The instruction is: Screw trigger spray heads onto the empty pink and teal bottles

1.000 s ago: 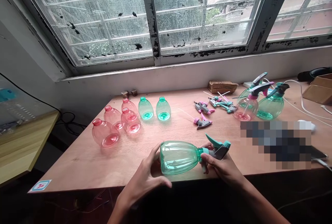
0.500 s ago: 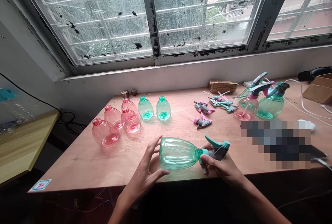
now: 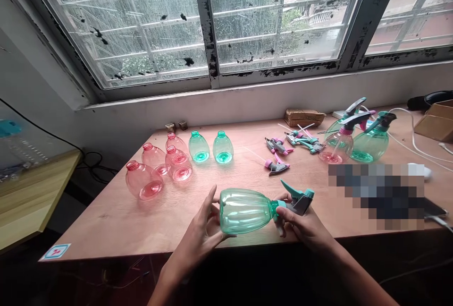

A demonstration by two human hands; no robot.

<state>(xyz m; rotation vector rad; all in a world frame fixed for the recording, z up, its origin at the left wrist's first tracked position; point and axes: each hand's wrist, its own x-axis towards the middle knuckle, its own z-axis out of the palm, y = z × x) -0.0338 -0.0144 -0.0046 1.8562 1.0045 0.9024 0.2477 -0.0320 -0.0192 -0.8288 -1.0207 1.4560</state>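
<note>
A green spray bottle lies sideways in the air over the table's front edge, its teal and grey trigger head pointing right. My left hand cups the bottle's base, thumb below and fingers behind. At the neck, the fingers of my right hand are closed around the collar below the spray head. Beyond the hands, two open green bottles stand upright without heads. Several open pink bottles stand to their left. Loose spray heads with pink or teal parts lie farther back on the right.
Spray bottles with heads fitted stand at the back right. A cardboard box, a small brown package and white cables are nearby. A blurred-out dark object lies at right. The wooden table meets a wall under windows.
The spray bottle has shifted very slightly right and down at its base, still between both hands. The left fingers have moved a little. Everything on the table stays put.
</note>
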